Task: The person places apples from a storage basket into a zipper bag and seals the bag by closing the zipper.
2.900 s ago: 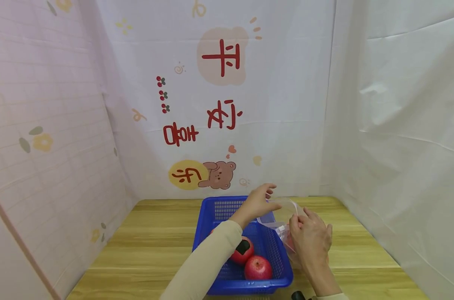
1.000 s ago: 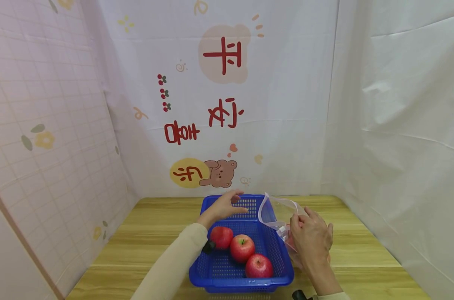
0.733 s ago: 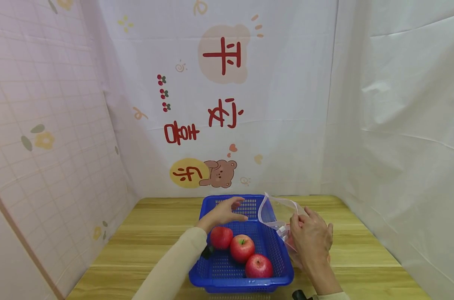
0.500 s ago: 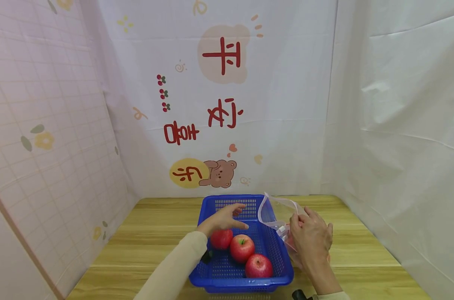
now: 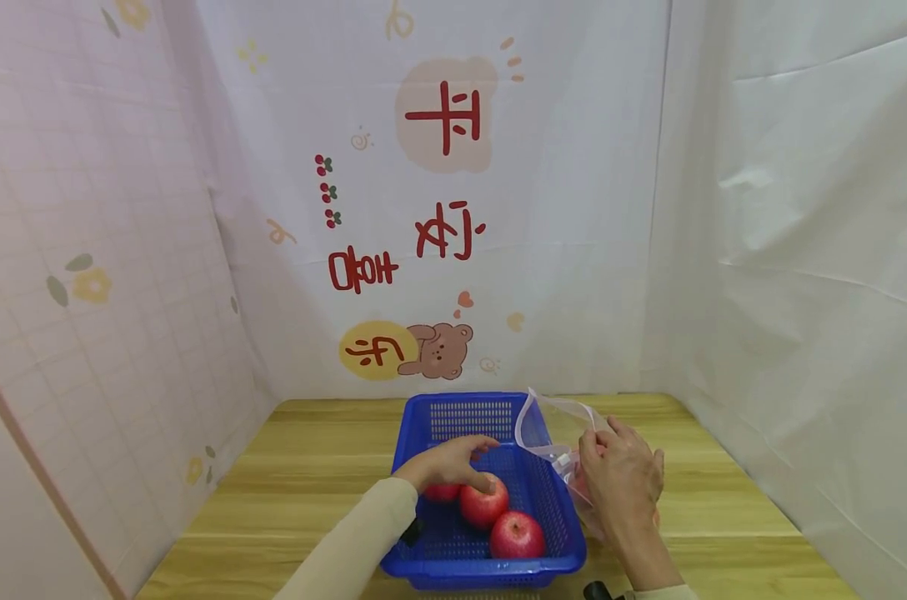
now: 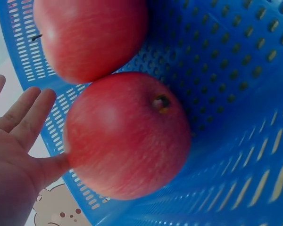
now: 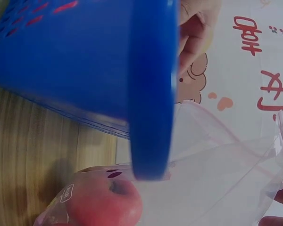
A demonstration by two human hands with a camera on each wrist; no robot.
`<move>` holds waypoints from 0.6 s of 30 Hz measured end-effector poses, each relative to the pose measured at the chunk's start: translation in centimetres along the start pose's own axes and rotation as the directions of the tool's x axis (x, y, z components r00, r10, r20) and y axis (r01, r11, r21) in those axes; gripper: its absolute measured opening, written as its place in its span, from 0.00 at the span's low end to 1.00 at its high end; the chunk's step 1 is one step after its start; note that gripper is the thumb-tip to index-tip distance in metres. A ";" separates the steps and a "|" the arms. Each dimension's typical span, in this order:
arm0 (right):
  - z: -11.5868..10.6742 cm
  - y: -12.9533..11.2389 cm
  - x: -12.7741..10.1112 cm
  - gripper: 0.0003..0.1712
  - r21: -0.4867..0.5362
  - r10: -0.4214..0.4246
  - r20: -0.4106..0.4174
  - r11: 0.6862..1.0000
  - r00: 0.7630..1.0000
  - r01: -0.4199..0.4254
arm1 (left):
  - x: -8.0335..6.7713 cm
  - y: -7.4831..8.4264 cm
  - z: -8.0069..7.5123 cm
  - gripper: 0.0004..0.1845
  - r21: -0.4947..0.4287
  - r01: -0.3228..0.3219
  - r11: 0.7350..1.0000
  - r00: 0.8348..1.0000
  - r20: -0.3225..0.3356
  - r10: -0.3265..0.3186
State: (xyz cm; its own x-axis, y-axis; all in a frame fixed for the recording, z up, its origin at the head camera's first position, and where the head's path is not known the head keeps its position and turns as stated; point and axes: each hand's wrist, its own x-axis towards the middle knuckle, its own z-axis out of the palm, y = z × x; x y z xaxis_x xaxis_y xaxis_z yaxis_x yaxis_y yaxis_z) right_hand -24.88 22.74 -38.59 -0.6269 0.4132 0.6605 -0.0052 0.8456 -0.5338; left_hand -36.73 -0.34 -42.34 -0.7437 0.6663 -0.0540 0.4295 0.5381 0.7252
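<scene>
Apples sit in the blue basket (image 5: pixel 423 433) in front of you on the counter (image 5: pixel 311 492): the near apple (image 5: pixel 517 534) by the front right corner, the middle apple (image 5: pixel 486 502) just behind it, and a third apple (image 5: pixel 440 492) mostly hidden under your left hand (image 5: pixel 446 462).

Your left hand is down inside the basket with fingers spread and fairly straight, its fingertips (image 5: pixel 488 481) on the top of the middle apple. The left wrist view shows the palm (image 6: pixel 12 160) open beside an apple (image 6: pixel 127 136), the thumb touching its side, no curl round it yet. So it touches but does not grip.

Your right hand (image 5: pixel 622 475) is outside the basket's right wall, pinching the rim of the clear plastic bag (image 5: pixel 551 421) and holding its mouth up and open toward the basket. The right wrist view shows one apple already in the bag (image 7: pixel 104 205), lying on the counter just below the basket's rim (image 7: pixel 153 94).

The relation that matters: the basket apples lie left of the bag's mouth, with only the basket's right wall between. Your left hand is the nearer one, directly on top of them; the right hand is occupied with the bag. The middle apple's stem points roughly upward, so the fruit offers its round sides to a grasp from above.
</scene>
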 end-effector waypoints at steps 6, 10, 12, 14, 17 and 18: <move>0.2 0.2 0.0 0.16 0.008 -0.009 -0.008 1.000 1.000 0.009 | -0.3 0.2 0.3 0.37 0.063 0.027 0.998 0.999 0.021 -0.029; 0.1 0.2 0.1 0.17 0.007 -0.007 -0.008 1.000 1.000 0.007 | -0.2 0.1 0.6 0.37 0.155 0.034 0.987 0.999 0.026 -0.039; 0.0 0.2 0.0 0.17 0.006 0.000 -0.002 1.000 1.000 0.000 | -0.1 0.0 0.7 0.37 0.195 0.038 0.980 0.998 0.032 -0.045; -0.1 0.2 0.0 0.17 0.005 0.005 0.008 1.000 1.000 -0.005 | 0.0 -0.1 0.8 0.37 0.230 0.033 0.973 0.998 0.039 -0.043; -0.2 0.1 0.0 0.17 0.005 0.014 0.024 1.000 1.000 -0.014 | 0.1 -0.3 0.9 0.36 0.286 0.020 0.958 0.998 0.051 -0.035; -0.2 0.1 0.0 0.17 0.004 0.016 0.028 1.000 0.999 -0.017 | 0.2 -0.4 1.0 0.36 0.298 0.015 0.954 0.998 0.055 -0.033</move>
State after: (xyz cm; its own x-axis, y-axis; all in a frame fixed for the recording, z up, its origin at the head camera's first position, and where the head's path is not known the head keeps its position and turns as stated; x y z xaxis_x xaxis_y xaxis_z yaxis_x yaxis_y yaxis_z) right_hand -24.75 22.90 -38.55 -0.6485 0.4173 0.6366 0.0020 0.8373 -0.5468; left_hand -36.52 0.09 -43.28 -0.7282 0.6755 -0.1161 0.5512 0.6779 0.4865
